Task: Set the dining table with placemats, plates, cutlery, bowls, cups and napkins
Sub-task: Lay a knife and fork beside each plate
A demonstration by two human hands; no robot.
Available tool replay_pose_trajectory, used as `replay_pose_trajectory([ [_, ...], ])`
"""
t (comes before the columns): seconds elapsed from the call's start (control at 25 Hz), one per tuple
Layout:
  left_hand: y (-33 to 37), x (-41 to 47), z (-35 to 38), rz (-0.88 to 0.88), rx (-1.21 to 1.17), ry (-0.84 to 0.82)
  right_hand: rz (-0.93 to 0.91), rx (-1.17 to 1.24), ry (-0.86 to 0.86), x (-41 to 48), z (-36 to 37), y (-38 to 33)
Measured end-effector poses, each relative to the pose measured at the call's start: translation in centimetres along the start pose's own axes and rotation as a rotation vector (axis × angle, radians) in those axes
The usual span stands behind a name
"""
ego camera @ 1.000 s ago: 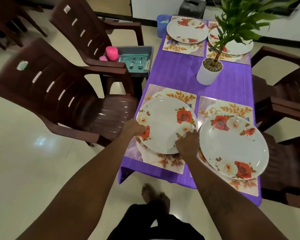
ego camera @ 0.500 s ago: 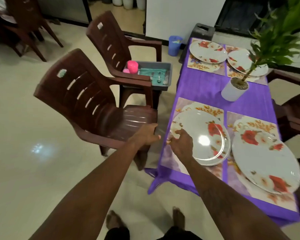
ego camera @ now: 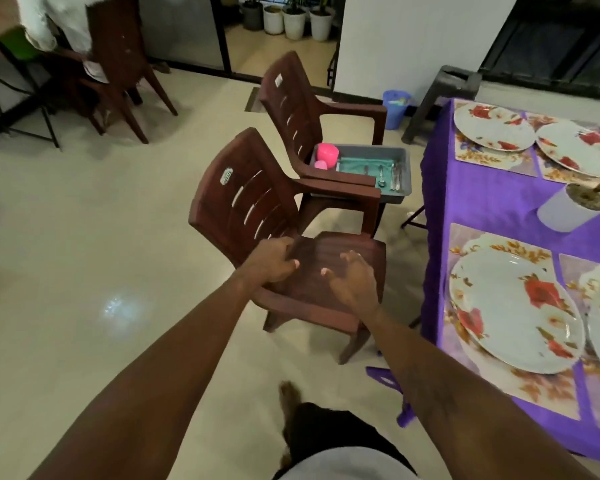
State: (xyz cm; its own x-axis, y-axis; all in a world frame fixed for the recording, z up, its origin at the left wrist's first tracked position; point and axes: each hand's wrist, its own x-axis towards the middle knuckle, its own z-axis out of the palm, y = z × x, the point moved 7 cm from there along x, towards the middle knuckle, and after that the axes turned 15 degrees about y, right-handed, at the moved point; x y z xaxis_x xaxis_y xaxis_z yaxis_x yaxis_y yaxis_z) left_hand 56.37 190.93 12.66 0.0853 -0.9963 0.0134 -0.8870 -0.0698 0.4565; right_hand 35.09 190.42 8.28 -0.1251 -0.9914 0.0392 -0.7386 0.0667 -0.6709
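My left hand point(ego camera: 274, 261) and my right hand point(ego camera: 354, 282) hover side by side over the seat of the near brown chair point(ego camera: 243, 199); both hold nothing. The left's fingers are loosely curled and the right's are spread. On the far chair point(ego camera: 291, 98) sits a grey tray point(ego camera: 404, 157) holding a pink cup point(ego camera: 327, 154), a teal napkin point(ego camera: 357, 166) and cutlery point(ego camera: 381, 174). At the right, the purple-clothed table point(ego camera: 482, 202) bears floral placemats point(ego camera: 499, 244), each with a rose-patterned plate: a near one point(ego camera: 510, 306) and a far one point(ego camera: 492, 131).
A white plant pot point(ego camera: 565, 213) stands mid-table. A blue bin point(ego camera: 395, 109) and a dark stool point(ego camera: 444, 95) sit by the wall beyond the table. More brown chairs point(ego camera: 118, 57) stand at the far left. Pale tiled floor point(ego camera: 84, 254) lies open to my left.
Both hands have left the near plate and swung left off the table to above the near chair. My view has turned left toward the chairs and tray.
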Motion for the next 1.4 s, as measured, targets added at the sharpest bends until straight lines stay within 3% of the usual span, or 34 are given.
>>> replay_pose_trajectory([
  [0.24,-8.8,9.3,-5.0,0.033,0.043,0.023,0.014,0.039,0.080,7.4,6.9,-7.7],
  [0.56,-16.0,22.5,-10.0,0.179,0.114,-0.087,0.105,0.082,0.144,17.9,15.6,-16.5],
  [0.84,-18.7,34.5,-12.3,0.358,0.142,-0.155,0.202,0.093,0.279,24.9,19.4,-21.2],
  [1.12,-19.0,45.5,-11.7,0.650,0.023,-0.234,0.359,0.039,0.440,31.7,22.2,-24.7],
  [1.4,-21.7,55.1,-14.8,0.772,0.021,-0.301,0.431,-0.058,0.523,36.9,25.2,-30.3],
])
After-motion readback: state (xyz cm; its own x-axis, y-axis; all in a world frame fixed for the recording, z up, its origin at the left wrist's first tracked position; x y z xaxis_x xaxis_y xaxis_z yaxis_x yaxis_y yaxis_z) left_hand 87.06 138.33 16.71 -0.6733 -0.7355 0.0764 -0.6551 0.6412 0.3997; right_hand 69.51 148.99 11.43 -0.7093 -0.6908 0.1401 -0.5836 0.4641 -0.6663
